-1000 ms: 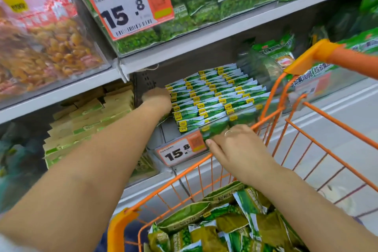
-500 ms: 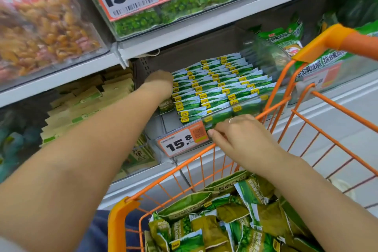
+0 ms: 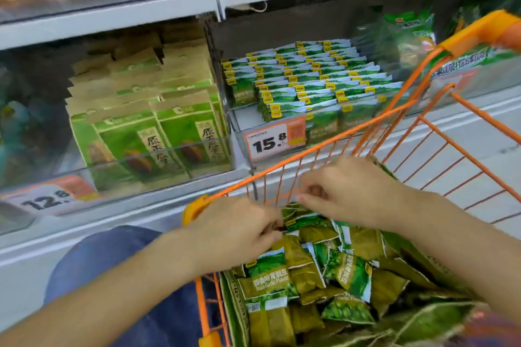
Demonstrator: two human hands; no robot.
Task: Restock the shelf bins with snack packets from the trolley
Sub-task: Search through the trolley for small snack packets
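Observation:
Green snack packets [image 3: 270,276] lie heaped in the orange wire trolley [image 3: 332,144] at the lower right. Both my hands are down in the trolley's front end. My left hand [image 3: 239,231] has its fingers curled and pinches the edge of a green packet [image 3: 303,220] on top of the heap. My right hand [image 3: 349,191] hovers just above the same spot with curled fingers; blur hides whether it holds anything. The clear shelf bin [image 3: 239,132] tagged 15.8 holds neat rows of the same green packets [image 3: 310,84].
Left of that bin, another bin holds brown-and-green boxes [image 3: 158,121] behind a 12.8 price tag [image 3: 48,200]. A bin of mixed green packets [image 3: 406,36] stands behind the trolley's orange handle [image 3: 479,31]. Upper shelf bins hang overhead. My blue-clad knee [image 3: 112,256] is beside the trolley.
Both hands have left the shelf bin and dropped into the trolley. The view has tilted down and to the left.

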